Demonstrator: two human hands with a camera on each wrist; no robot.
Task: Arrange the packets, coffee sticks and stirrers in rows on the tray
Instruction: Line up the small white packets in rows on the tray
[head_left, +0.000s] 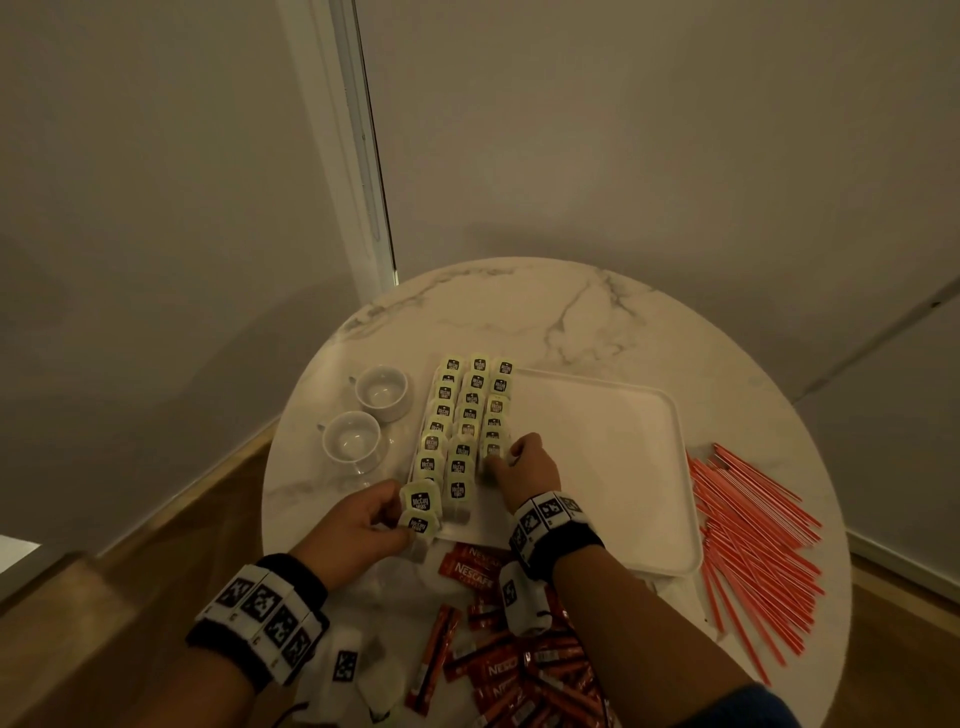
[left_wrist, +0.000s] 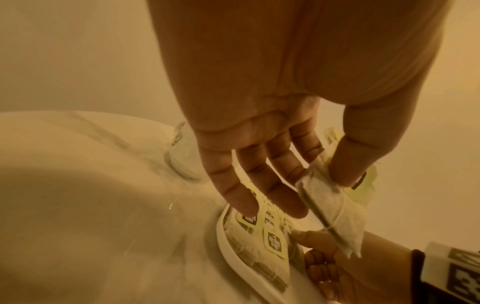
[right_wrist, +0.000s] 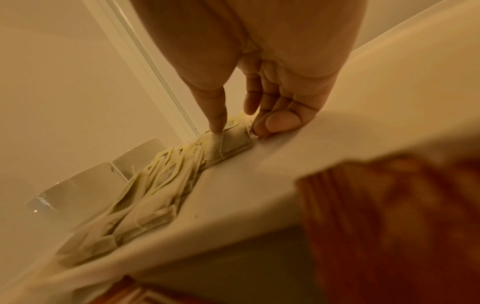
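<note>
Three packet rows (head_left: 467, 415) hugging tray (head_left: 597, 426) left edge.

A round white marble-patterned table (head_left: 519, 306) fills the lower centre of the head view. Directly on it lie a white rectangular plastic tray (head_left: 597, 441), two white ceramic cups (head_left: 382, 389) at left, red stirrers (head_left: 753, 540) at right, red coffee sticks (head_left: 519, 670) at the bottom.

Table: a round white marble-patterned top (head_left: 519, 312) is set in a corner.
Walls: plain pale surfaces (head_left: 623, 130) are seen.
Frame: a white vertical strip (head_left: 358, 145) is fitted.
Floor: wood boards (head_left: 156, 545) are laid.
Light: dim, warm.
</note>
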